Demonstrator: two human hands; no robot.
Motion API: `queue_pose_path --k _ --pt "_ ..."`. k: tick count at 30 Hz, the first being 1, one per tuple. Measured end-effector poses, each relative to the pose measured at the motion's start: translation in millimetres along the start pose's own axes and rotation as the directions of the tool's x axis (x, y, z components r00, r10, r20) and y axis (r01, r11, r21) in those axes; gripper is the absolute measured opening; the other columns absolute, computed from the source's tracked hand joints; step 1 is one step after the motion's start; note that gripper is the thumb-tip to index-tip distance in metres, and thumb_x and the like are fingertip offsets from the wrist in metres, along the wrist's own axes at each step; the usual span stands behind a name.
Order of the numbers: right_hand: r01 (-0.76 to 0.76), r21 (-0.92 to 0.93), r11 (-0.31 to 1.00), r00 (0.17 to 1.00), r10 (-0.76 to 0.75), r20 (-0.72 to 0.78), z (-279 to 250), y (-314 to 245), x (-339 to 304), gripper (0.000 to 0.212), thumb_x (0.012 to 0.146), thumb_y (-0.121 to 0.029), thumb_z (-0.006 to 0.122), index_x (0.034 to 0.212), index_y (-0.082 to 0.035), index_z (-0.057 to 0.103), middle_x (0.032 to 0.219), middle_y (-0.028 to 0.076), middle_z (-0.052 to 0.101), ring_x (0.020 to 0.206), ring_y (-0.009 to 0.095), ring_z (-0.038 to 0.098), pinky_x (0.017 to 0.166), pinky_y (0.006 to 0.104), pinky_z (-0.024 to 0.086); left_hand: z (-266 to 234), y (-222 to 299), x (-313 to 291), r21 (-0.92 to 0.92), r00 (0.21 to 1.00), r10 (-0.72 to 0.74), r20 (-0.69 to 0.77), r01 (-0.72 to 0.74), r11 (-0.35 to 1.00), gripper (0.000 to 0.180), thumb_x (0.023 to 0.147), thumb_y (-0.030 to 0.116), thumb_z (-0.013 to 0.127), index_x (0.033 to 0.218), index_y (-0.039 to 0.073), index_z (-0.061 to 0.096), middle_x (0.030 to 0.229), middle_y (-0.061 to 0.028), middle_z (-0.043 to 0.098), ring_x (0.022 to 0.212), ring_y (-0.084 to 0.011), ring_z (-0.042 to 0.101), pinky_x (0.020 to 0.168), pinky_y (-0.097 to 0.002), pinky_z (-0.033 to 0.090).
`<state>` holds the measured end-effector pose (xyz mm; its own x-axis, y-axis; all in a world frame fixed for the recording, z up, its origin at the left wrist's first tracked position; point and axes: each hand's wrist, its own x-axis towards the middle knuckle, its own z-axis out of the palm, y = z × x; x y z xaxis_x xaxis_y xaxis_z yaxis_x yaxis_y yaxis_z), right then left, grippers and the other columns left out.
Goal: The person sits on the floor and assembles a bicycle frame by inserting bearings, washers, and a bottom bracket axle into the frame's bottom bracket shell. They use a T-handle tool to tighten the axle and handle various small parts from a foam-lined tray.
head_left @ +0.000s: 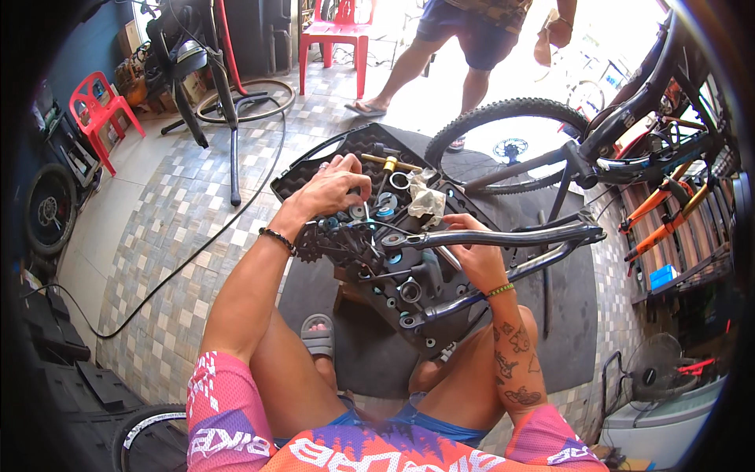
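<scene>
I see the left hand [340, 186] pinching a slim silver rod [367, 212], the right hand [477, 253] half-curled at the black frame [539, 237], hold unclear; a frame slip could jolt the open case [313, 154].

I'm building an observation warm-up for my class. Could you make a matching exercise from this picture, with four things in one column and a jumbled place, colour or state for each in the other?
Column one
1. left hand
2. right hand
3. case
4. small box

Column two
A. bright blue, on the slatted rack at the right
B. beside a tube of the black frame part
C. dark beaded bracelet at its wrist
D. black, lying open

Right pairs: 1-C, 2-B, 3-D, 4-A
</scene>
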<state>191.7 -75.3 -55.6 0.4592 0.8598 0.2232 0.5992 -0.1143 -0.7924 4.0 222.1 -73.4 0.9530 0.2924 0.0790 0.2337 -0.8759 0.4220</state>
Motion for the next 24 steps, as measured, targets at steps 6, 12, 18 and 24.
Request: queue_pose_path --k 6,12,18,24 --pt "-0.027 0.175 0.984 0.999 0.022 0.031 2.5 -1.9 -2.0 0.036 0.097 -0.008 0.074 0.133 -0.004 0.068 0.103 0.006 0.077 0.09 0.011 0.074 0.079 0.0277 0.059 5.9 3.0 -7.0 -0.006 0.999 0.008 0.033 -0.007 1.0 0.026 0.087 0.021 0.085 0.112 0.026 0.082 0.145 -0.0053 0.056 0.145 -0.0281 0.045 0.122 -0.0518 0.031" --pt "-0.114 0.286 0.951 0.989 0.081 0.126 0.4 -4.7 -5.3 0.041 0.096 -0.008 0.078 0.135 -0.004 0.067 0.099 0.001 0.077 0.085 0.006 0.07 0.074 0.0235 0.057 6.7 -9.2 -6.2 -0.125 0.975 0.043 -0.22 -0.071 0.99 0.017 0.089 0.013 0.084 0.105 0.017 0.079 0.135 -0.0075 0.059 0.128 -0.0306 0.059 0.112 -0.0457 0.046" --pt "-0.034 -0.049 0.998 0.983 0.042 0.178 -0.5 -5.1 -10.6 0.038 0.093 -0.018 0.084 0.126 -0.003 0.074 0.097 0.007 0.079 0.077 0.011 0.072 0.071 0.0295 0.059 -27.3 -8.5 -15.8 -0.54 0.737 -0.237 -0.634 -0.202 0.817 0.017 0.107 0.012 0.066 0.123 0.004 0.065 0.111 -0.0127 0.078 0.103 -0.0226 0.078 0.081 -0.0342 0.063" --pt "0.08 0.054 0.995 0.976 -0.089 0.199 -11.0 -13.5 -18.3 0.036 0.095 -0.02 0.083 0.125 -0.004 0.075 0.098 0.009 0.079 0.076 0.013 0.073 0.071 0.0313 0.059 -54.3 37.6 -46.8 -0.863 0.66 -0.556 -0.505 -0.388 0.323 0.028 0.118 0.032 0.048 0.129 0.008 0.054 0.095 -0.0147 0.077 0.068 -0.022 0.077 0.043 -0.0248 0.048"
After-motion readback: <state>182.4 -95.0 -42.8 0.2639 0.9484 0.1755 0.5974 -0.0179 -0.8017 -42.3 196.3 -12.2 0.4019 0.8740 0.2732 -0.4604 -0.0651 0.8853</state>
